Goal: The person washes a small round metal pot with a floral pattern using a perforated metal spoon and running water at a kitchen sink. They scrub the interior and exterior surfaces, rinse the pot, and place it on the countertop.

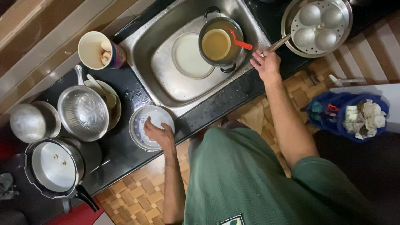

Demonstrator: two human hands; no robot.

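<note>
Left hand [160, 135] on stacked plates [143, 137]; sink pot [220, 41] holds brown liquid.

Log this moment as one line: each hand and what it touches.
left hand: on white plate on counter | right hand: gripping metal handle beside sink | pot in sink

Left hand [159, 134] lies flat, fingers spread toward ten o'clock; right hand [266, 63], arm outstretched, grips closed at one o'clock.

A pot [220, 41] sits in the sink [166, 87] beside a plate [189, 56]; a bowl [152, 125] rests on the counter [125, 146] left of it.
</note>
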